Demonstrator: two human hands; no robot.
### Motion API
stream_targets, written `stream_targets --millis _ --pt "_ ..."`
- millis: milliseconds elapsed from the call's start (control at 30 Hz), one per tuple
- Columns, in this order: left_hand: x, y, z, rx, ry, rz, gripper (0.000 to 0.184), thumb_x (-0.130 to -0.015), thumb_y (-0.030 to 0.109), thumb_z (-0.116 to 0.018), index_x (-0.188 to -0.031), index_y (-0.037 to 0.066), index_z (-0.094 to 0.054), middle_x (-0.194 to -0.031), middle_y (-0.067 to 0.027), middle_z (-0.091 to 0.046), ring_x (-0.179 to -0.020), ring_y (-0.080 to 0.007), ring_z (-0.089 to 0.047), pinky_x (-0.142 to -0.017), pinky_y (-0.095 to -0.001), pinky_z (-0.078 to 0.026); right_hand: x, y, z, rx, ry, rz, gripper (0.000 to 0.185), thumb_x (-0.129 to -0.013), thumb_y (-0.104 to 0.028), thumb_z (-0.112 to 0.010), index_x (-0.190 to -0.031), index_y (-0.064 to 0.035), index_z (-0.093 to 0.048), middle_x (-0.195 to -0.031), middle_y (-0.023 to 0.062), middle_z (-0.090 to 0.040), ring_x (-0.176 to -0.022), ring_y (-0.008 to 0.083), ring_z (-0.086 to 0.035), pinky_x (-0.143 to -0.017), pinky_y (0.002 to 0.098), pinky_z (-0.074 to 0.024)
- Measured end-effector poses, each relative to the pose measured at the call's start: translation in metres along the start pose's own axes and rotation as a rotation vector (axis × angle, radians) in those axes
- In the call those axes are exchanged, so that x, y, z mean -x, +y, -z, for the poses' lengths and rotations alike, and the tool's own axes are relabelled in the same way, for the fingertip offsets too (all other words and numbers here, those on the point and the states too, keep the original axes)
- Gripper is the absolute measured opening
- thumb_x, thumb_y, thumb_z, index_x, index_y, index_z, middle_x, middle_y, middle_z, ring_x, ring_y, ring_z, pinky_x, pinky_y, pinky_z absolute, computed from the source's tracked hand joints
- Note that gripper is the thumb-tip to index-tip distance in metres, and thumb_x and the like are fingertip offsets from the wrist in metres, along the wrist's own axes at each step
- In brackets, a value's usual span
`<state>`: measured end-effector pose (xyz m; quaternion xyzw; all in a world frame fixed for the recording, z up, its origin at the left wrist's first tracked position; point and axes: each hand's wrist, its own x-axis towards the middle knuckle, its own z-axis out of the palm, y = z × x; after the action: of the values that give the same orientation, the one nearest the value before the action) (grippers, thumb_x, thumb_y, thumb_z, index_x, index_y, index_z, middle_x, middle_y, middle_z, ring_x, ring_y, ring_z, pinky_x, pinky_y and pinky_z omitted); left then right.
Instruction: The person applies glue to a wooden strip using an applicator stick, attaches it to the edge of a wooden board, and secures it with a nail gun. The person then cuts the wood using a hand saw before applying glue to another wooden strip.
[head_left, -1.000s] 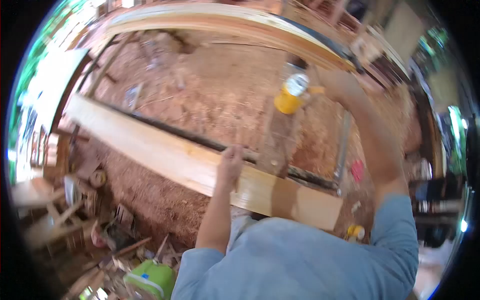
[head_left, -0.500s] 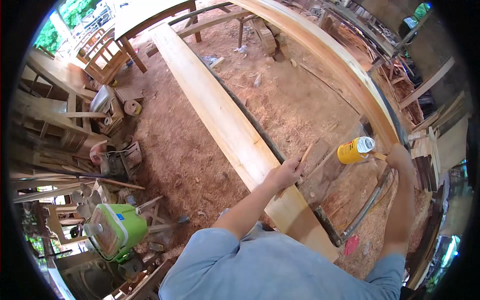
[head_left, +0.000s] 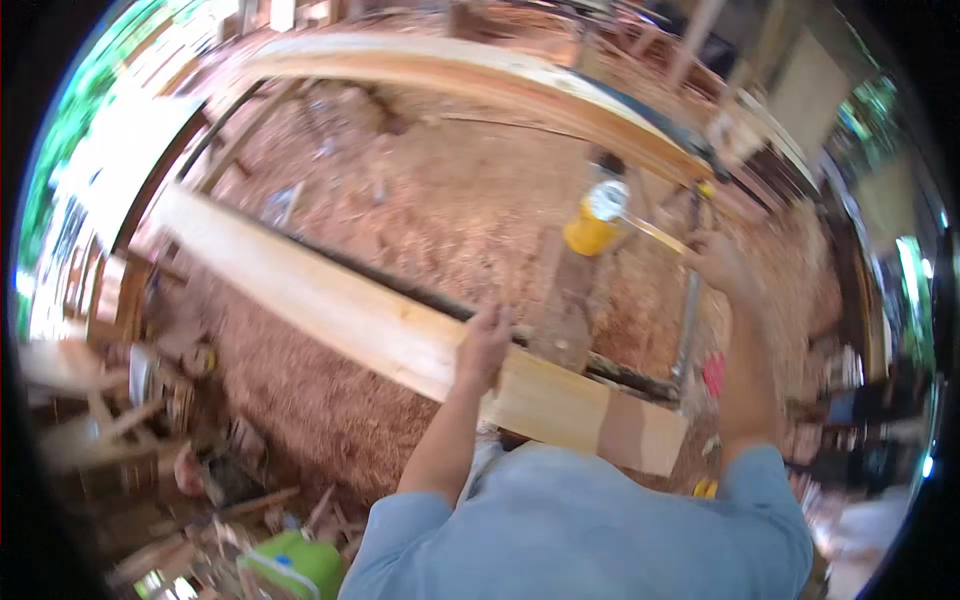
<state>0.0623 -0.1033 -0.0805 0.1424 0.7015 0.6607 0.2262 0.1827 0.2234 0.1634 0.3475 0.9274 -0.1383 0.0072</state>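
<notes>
My left hand [head_left: 485, 345] is closed around a thin piece of wood that stands up just above the long pale board [head_left: 330, 300]. To the right, my right hand [head_left: 717, 262] grips a light-coloured stick [head_left: 655, 236], whose far end reaches the top of a yellow can [head_left: 591, 232]. The can has a whitish top and rests on a brown wooden support [head_left: 568, 310]. The frame is blurred, so the stick's tip is hard to make out.
A second long plank [head_left: 480, 68] curves across the top of the view. A green cooler [head_left: 295, 562] sits at the lower left, near scrap wood. A metal bar [head_left: 688, 325] lies right of the can. Reddish ground [head_left: 440, 180] shows between the planks.
The view has swung since half a second ago. My right hand is farther from the can, and more of the stick shows. My left hand still holds the thin wood.
</notes>
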Motion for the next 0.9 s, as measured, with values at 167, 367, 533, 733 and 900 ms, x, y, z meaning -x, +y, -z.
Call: stream_targets --millis 167,367,533,733,900 --pt "-0.009 -0.014 0.0 0.071 -0.048 -0.026 0.03 -0.103 0.024 -0.055 -0.115 -0.001 -0.066 -0.081 -0.0048 -0.066 -0.076 -0.0105 -0.059 -0.067 -0.0267 -0.048 0.031 0.003 0.005 -0.09 -0.009 -0.155 0.039 -0.084 -0.029 -0.067 -0.116 -0.0091 -0.072 -0.109 0.0165 -0.072 -0.101 0.0324 -0.07 -0.091 0.0414 -0.0528" --pt "-0.008 -0.013 -0.002 0.166 -0.009 0.018 0.027 -0.102 0.022 -0.056 -0.105 -0.002 -0.069 -0.075 -0.0016 -0.062 -0.069 -0.0067 -0.053 -0.06 -0.0239 -0.043 0.032 0.019 -0.017 -0.12 0.017 -0.126 0.038 -0.085 -0.022 -0.069 -0.117 -0.0022 -0.07 -0.113 0.0197 -0.071 -0.109 0.0339 -0.066 -0.096 0.0421 -0.0497" --pt "-0.015 -0.033 0.008 0.134 -0.006 -0.05 0.023 -0.102 0.02 -0.056 -0.1 0.0 -0.068 -0.074 0.0009 -0.058 -0.07 -0.0069 -0.051 -0.062 -0.025 -0.041 0.063 0.036 -0.041 -0.306 0.067 -0.159 0.038 -0.088 -0.023 -0.066 -0.119 -0.0026 -0.069 -0.097 0.0163 -0.073 -0.085 0.0244 -0.069 -0.077 0.0364 -0.0524" --pt "-0.006 -0.005 0.031 0.388 0.019 0.113 0.017 -0.103 0.018 -0.055 -0.092 0.007 -0.062 -0.073 0.0032 -0.053 -0.065 -0.0067 -0.05 -0.059 -0.0235 -0.043 0.15 0.054 -0.119 -1.015 0.109 -0.161 0.026 -0.089 -0.012 -0.065 -0.114 -0.0031 -0.063 -0.085 0.0056 -0.064 -0.068 0.0159 -0.062 -0.062 0.0322 -0.0499" --pt "0.006 0.03 0.014 0.464 -0.037 0.112 0.02 -0.102 0.02 -0.056 -0.086 0.008 -0.06 -0.067 0.001 -0.055 -0.056 -0.0088 -0.052 -0.051 -0.0247 -0.045 0.213 0.029 -0.17 -1.503 0.035 -0.163 0.022 -0.086 -0.004 -0.068 -0.106 -0.0045 -0.06 -0.078 0.0014 -0.059 -0.065 0.0095 -0.058 -0.056 0.0255 -0.0465"
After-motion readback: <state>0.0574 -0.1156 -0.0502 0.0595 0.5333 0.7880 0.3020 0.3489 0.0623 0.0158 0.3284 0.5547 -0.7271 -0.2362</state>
